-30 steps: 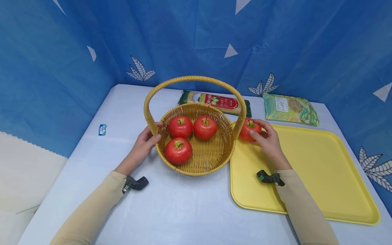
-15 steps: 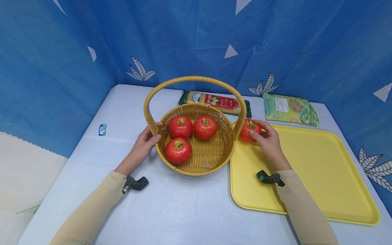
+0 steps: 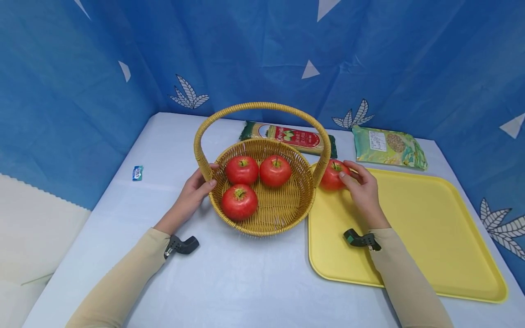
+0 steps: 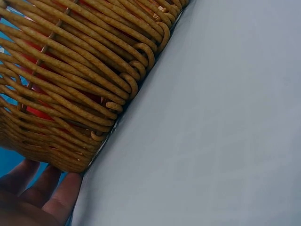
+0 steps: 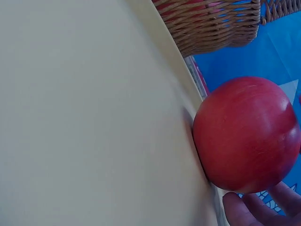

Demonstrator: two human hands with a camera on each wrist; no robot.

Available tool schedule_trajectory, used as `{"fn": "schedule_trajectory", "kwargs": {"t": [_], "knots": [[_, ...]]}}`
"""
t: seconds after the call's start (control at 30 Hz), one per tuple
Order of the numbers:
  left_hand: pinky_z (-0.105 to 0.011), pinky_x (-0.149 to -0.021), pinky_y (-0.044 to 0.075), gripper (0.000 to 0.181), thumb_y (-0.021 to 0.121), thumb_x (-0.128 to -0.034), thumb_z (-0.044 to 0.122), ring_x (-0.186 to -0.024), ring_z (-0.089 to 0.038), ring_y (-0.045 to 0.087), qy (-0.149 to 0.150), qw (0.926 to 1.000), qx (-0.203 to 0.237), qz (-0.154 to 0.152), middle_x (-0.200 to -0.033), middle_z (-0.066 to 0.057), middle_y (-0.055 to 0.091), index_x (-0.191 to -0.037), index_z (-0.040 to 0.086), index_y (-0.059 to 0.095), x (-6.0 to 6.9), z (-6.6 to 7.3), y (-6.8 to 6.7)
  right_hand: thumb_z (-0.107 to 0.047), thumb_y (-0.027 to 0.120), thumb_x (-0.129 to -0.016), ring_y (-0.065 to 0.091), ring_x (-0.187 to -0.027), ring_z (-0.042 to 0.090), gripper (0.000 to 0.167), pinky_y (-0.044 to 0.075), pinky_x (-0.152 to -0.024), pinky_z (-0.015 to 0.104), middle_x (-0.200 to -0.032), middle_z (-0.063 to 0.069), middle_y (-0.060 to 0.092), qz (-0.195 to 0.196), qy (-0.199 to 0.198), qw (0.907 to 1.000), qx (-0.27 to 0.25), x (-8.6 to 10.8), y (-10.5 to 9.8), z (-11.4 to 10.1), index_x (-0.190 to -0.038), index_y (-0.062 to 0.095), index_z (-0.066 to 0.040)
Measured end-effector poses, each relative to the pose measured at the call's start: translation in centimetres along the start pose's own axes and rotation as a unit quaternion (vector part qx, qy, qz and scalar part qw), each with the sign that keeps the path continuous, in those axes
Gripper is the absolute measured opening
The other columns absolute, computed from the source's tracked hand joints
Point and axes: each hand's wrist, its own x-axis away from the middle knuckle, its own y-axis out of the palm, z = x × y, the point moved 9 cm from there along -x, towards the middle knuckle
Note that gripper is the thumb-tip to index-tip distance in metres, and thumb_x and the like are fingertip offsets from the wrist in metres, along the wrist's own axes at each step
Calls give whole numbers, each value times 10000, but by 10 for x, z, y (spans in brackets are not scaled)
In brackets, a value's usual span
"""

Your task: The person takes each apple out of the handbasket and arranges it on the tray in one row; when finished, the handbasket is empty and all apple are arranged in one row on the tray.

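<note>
A round wicker basket (image 3: 283, 205) with a tall arched handle stands mid-table, holding three red apples (image 3: 242, 171). My left hand (image 3: 194, 191) grips its left side by the handle's base, thumb in front. In the left wrist view, fingertips (image 4: 66, 195) rest against the woven wall. Another red apple (image 3: 332, 175) sits on the yellow tray (image 3: 430, 228) at its far left corner, just right of the basket. My right hand (image 3: 362, 191) is beside that apple with loosened fingers. In the right wrist view, its fingertips lie at the apple's lower side, partly hidden by it.
A green and red pasta packet (image 3: 299, 138) lies behind the basket. Right of it is a green bag (image 3: 389, 146) beyond the tray. A small blue sachet (image 3: 137, 173) lies at the left. Blue cloth (image 3: 262, 54) hangs along the back and sides.
My right hand has loosened on the apple on the tray, its thumb and fingers shifting slightly right. The apple, the basket and my left hand have stayed in place.
</note>
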Motion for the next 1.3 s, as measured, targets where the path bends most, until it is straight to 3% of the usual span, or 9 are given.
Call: {"fn": "schedule_trajectory", "kwargs": {"t": [0.33,0.47,0.63,0.77,1.03,1.2,1.3], "knots": [[-130,-992,464,463,510,-1042,135,-1447,-355,417,8,10000,40,8,-1566,-184,433,-1493,67,432,0,1,0,-182,640,-1001,581,-1101,-14,488,566,-775,109,-1403,20,533,79,122,9996,-249,0,-3,1,-1443,533,-7],[-136,-978,479,465,515,-1037,128,-1435,-363,431,-4,10000,76,17,-1561,-193,436,-1491,64,433,0,1,0,-159,646,-995,634,-1041,-17,421,576,-757,122,-1279,-80,588,231,116,9980,-585,1,-12,-4,-1402,593,-62],[-140,-978,488,471,525,-1029,115,-1411,-347,446,9,9998,214,17,-1552,-202,443,-1484,39,430,-1,1,1,-110,640,-992,658,-990,-35,328,578,-734,121,-1203,-130,626,502,-152,9960,-729,6,-30,-28,-1311,667,-181],[-144,-982,489,468,521,-1028,105,-1402,-330,449,55,9997,242,43,-1547,-204,449,-1482,38,429,0,2,0,-95,636,-993,672,-1006,-30,315,581,-732,127,-1223,-131,644,268,-528,9956,-730,14,-35,-57,-1273,682,-232],[-141,-987,478,465,514,-1033,100,-1428,-347,435,38,9998,180,33,-1550,-197,446,-1488,56,430,0,2,0,16,618,-972,711,-1043,33,340,594,-761,162,-1194,-70,704,-469,-1375,9849,-943,42,-22,-118,-1310,643,-10],[-143,-982,482,465,518,-1036,126,-1427,-349,438,25,9999,135,27,-1552,-192,447,-1490,68,433,0,1,0,146,602,-918,725,-1027,87,340,604,-787,187,-1161,8,730,-807,-1858,9732,-1090,61,-2,-150,-1253,630,104],[-141,-984,479,466,522,-1037,137,-1431,-348,438,29,9999,114,34,-1556,-189,444,-1490,69,435,0,1,0,198,600,-879,721,-1018,95,348,600,-811,181,-1135,28,739,-1081,-2169,9641,-1087,70,14,-163,-1216,639,120]]}}
